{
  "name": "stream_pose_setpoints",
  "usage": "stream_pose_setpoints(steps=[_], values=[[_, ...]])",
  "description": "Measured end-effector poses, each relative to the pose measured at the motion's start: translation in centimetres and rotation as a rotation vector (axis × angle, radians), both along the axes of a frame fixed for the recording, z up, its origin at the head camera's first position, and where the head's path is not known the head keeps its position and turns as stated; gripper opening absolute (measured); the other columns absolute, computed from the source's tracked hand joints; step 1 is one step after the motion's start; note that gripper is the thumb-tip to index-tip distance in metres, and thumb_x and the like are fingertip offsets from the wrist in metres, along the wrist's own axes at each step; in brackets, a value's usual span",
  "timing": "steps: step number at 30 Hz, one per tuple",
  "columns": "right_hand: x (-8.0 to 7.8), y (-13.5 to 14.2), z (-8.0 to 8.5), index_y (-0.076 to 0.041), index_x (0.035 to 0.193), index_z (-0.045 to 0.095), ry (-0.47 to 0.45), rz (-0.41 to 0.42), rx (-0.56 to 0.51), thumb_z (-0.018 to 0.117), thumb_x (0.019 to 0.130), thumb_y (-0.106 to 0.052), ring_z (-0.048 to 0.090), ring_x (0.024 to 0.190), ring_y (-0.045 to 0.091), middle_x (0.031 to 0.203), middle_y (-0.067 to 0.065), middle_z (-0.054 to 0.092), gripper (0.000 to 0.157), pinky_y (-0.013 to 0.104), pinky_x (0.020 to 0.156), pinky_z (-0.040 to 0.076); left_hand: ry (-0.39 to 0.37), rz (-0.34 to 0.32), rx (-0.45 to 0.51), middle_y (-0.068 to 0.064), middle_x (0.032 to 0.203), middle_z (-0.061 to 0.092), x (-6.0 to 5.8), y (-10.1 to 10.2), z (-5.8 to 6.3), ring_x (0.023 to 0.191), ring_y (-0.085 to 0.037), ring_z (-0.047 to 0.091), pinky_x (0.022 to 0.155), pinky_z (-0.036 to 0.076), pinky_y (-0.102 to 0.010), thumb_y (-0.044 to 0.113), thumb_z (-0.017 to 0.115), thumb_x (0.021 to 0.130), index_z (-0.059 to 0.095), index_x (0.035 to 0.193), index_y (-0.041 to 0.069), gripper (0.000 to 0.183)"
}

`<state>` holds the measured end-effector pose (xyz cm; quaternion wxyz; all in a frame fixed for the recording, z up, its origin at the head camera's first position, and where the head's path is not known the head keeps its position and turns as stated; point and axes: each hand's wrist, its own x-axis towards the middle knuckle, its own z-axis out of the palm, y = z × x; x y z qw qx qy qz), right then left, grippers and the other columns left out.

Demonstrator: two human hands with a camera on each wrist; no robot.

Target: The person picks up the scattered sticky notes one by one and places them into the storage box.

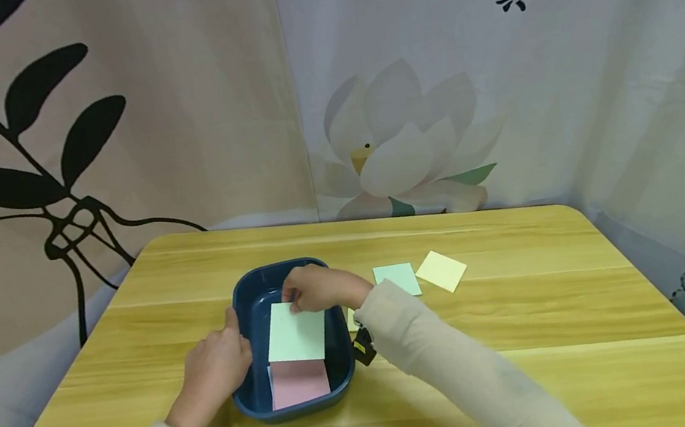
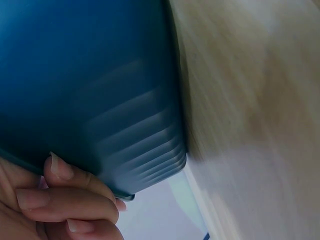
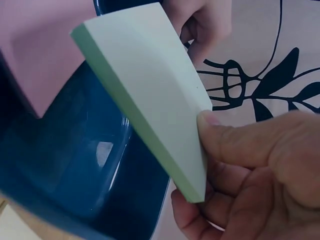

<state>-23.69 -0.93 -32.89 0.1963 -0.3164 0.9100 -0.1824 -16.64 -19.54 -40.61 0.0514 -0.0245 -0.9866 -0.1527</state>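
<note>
A dark blue plastic basin (image 1: pixel 251 286) stands on the table. In the head view my left hand (image 1: pixel 216 369) is at its left rim; the left wrist view shows curled fingers (image 2: pixel 75 200) against the outer wall by the rim. Over the basin my right hand (image 1: pixel 320 287) pinches a pale green sticky note pad (image 1: pixel 296 332) by its edge. The right wrist view shows this pad (image 3: pixel 145 90) tilted, with the thumb (image 3: pixel 235 142) on its face. A pink pad (image 1: pixel 299 384) lies in the basin, partly covered by the green one in the head view.
To the basin's right on the wooden table (image 1: pixel 529 304) lie another light green pad (image 1: pixel 397 279) and a yellow pad (image 1: pixel 442 271). A further pale yellow one (image 1: pixel 351 321) is mostly hidden by the right wrist. A printed curtain (image 1: pixel 219 99) hangs behind the table.
</note>
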Motion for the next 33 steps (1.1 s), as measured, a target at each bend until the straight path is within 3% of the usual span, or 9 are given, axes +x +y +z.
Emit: stream_pose_setpoints(steps=[5,10,16,22,28,33], values=[[-0.8,-1.4,0.0,-0.006,0.112,0.068,0.073,-0.002,0.042,0.062,0.092,-0.013,0.058,0.091,0.013,0.115,0.006,0.066,0.022,0.022,0.08,0.049,0.0,-0.002,-0.006,-0.002,0.047,0.039,-0.1,0.1,-0.1,0.04,-0.017,0.036,0.039,0.026,-0.027,0.011,0.049,0.088,0.035,0.14,-0.016,0.06],[-1.0,-2.5,-0.3,-0.005,0.112,0.068,0.062,-0.004,0.046,0.061,0.093,-0.011,0.059,0.09,0.014,0.115,0.007,0.066,0.022,0.022,0.078,0.05,-0.003,0.002,-0.009,-0.001,0.046,0.036,0.1,0.3,-0.2,0.04,-0.015,0.032,0.039,0.022,-0.025,0.01,0.048,0.088,0.035,0.139,-0.016,0.059],[-0.5,-3.3,-0.8,-0.007,0.112,0.068,0.027,0.002,0.097,0.062,0.092,-0.011,0.058,0.087,0.013,0.113,0.004,0.066,0.021,0.023,0.076,0.05,0.01,-0.002,-0.02,0.0,0.046,0.035,0.1,0.3,-0.3,0.038,-0.014,0.03,0.039,0.021,-0.023,0.01,0.049,0.088,0.036,0.139,-0.016,0.058],[0.2,-3.9,-1.5,-0.009,0.106,0.069,-0.009,0.06,0.166,0.065,0.09,-0.011,0.059,0.085,0.011,0.106,0.002,0.066,0.017,0.022,0.073,0.049,0.032,-0.018,-0.011,0.001,0.046,0.034,0.0,0.0,-0.1,0.038,-0.013,0.028,0.038,0.019,-0.023,0.008,0.05,0.087,0.037,0.138,-0.016,0.058],[0.9,-4.5,-2.0,-0.01,0.11,0.064,-0.024,0.118,0.244,0.068,0.088,-0.015,0.059,0.091,0.012,0.108,0.001,0.066,0.023,0.023,0.076,0.049,0.026,-0.03,0.005,0.002,0.046,0.033,0.1,-0.2,0.0,0.039,-0.012,0.026,0.038,0.019,-0.022,0.007,0.048,0.086,0.035,0.139,-0.017,0.059],[1.5,-4.8,-2.5,-0.011,0.106,0.063,-0.032,0.128,0.273,0.071,0.086,-0.014,0.059,0.084,0.01,0.099,-0.001,0.066,0.022,0.022,0.072,0.048,0.032,-0.033,0.005,0.002,0.046,0.033,0.2,-0.3,0.0,0.039,-0.012,0.025,0.038,0.018,-0.022,0.007,0.048,0.087,0.036,0.139,-0.016,0.058]])
